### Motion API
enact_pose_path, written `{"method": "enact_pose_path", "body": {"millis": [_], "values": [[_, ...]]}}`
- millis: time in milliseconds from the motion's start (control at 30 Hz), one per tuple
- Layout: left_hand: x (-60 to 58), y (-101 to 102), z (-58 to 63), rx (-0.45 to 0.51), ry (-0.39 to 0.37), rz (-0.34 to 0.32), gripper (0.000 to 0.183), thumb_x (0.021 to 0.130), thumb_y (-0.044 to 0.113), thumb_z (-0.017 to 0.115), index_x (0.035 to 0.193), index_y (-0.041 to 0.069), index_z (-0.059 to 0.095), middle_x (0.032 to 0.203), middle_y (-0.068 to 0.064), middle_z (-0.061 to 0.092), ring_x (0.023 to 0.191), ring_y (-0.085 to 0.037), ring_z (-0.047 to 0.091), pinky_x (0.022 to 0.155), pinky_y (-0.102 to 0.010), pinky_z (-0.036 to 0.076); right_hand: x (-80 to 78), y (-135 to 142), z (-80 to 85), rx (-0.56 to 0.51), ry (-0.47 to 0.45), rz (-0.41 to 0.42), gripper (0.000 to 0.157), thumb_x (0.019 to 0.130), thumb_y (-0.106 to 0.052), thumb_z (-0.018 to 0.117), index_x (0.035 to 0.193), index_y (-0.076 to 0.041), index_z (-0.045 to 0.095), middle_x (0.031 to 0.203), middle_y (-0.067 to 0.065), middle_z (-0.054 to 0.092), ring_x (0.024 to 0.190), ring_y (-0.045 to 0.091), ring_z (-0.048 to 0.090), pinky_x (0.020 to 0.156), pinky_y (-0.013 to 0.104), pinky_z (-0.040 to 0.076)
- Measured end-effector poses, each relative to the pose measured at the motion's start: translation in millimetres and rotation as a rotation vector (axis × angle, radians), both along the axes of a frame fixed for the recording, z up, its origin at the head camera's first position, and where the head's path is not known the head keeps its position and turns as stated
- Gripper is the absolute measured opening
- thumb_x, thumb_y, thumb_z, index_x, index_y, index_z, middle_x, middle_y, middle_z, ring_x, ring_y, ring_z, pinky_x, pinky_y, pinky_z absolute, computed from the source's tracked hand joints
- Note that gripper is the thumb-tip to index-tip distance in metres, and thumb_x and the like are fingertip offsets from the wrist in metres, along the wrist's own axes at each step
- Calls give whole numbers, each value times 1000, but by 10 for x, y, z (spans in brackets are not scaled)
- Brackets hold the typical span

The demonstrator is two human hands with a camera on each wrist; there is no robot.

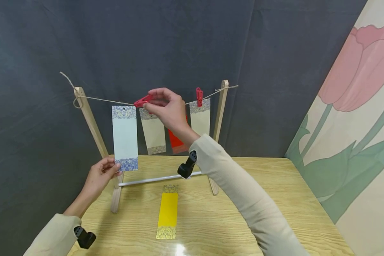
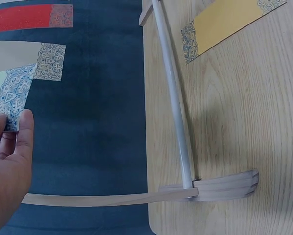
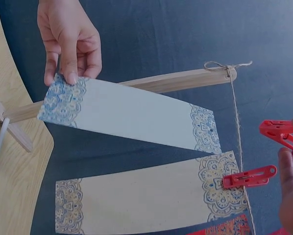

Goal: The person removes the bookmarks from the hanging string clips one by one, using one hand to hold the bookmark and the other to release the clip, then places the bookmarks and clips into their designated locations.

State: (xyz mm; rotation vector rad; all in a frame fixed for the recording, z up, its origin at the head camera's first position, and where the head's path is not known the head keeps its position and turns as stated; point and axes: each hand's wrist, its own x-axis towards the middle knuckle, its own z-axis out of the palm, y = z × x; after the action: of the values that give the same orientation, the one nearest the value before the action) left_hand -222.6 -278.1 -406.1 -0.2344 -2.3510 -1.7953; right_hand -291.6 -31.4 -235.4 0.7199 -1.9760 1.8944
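Note:
My left hand [image 1: 98,177] pinches a pale blue bookmark [image 1: 124,137] with blue lace-patterned ends by its lower corner, thumb in front. The bookmark stands upright, its punched top edge close to the twine [image 1: 105,100]. Between the fingers and thumb of my right hand [image 1: 171,110] is a red clothespin [image 3: 276,129], held near the bookmark's upper right corner. In the right wrist view that clothespin lies off to the side of the twine, and only part of the hand shows. Beside it another red clothespin [image 3: 249,177] clips a beige bookmark [image 3: 141,196] to the twine.
Farther along hang a red bookmark [image 1: 178,142] and another beige one [image 1: 200,115] under a red clothespin [image 1: 199,96]. Wooden posts [image 1: 91,121] carry the twine, joined low by a white rod [image 1: 153,180]. A yellow bookmark [image 1: 168,211] lies on the table [image 1: 243,206].

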Motion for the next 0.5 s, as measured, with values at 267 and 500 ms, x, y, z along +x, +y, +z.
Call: {"method": "enact_pose_path", "body": {"millis": [267,500], "values": [[68,3,-7,34,-22,-12,28,100,8,55,117,-14,48,98,-15,53,86,-8,62,78,-26,55,20,110,-59,8,47,3,28,83,-6,77,109,-7,68,97,0,70,86,13,67,77,28,55],[114,21,-30,69,-40,-31,28,99,10,57,115,-12,47,96,-10,53,85,-8,61,79,-27,55,26,231,-109,-34,42,21,32,82,-4,78,111,1,66,101,8,69,90,18,67,83,29,53]]}}
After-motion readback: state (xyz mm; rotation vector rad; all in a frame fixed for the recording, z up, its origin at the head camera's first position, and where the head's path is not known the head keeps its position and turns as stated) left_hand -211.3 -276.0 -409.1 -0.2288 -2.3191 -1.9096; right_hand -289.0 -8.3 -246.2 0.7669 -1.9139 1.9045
